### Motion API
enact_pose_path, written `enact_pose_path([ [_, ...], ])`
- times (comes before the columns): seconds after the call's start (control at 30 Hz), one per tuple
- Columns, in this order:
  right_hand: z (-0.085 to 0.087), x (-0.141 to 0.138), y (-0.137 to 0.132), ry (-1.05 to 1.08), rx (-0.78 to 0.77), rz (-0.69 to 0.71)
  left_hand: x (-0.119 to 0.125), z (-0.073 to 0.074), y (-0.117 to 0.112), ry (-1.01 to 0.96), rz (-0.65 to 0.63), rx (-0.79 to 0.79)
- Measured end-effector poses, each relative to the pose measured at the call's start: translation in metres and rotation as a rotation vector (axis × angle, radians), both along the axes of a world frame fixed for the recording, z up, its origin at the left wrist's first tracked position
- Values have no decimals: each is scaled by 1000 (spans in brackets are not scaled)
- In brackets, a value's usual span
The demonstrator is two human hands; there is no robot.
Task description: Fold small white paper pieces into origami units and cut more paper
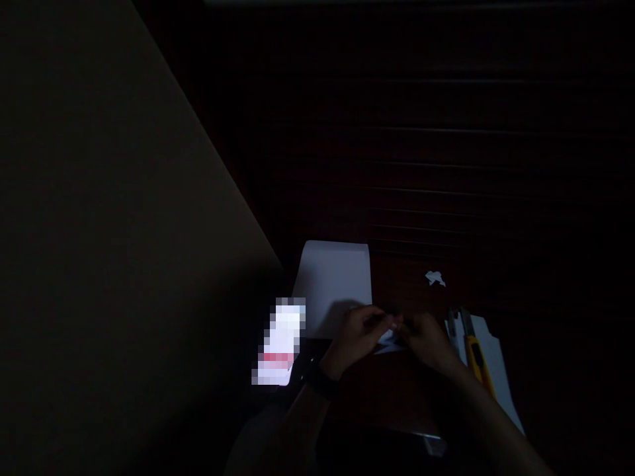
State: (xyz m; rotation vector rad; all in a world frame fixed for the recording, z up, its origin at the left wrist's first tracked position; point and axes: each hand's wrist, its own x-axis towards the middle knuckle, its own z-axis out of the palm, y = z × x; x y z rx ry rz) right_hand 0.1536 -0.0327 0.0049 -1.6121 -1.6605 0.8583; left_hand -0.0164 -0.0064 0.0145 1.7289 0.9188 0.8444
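My left hand (358,332), with a dark band at the wrist, is closed in a pinch near the middle of the table. Opposite it, my right hand (427,338) is closed too, and the fingertips of both nearly meet. Between and just below them shows a small piece of white paper (389,338), apparently folded, with pointed edges. The fingers cover part of it, and the dim light hides its exact shape. Behind my left hand lies a larger white sheet of paper (335,277), in shadow near its lower edge.
A yellow utility knife (475,357) lies on white paper (500,370) at the right, with another dark, narrow tool (452,324) beside it. Small white paper scraps (435,278) lie farther back. A lit, blurred-out screen (279,340) stands left. A wall (124,198) borders the left side.
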Motion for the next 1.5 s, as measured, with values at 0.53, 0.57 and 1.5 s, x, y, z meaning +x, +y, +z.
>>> enact_pose_path([
  [0.53, -5, -3, 0, 415, 4, 83, 4, 1, -4, 280, 71, 416],
  [0.57, -5, -4, 0, 443, 6, 77, 4, 1, -4, 274, 64, 414],
  [1.5, -1, -6, -5, 299, 87, 83, 6, 2, -6, 149, 49, 251],
])
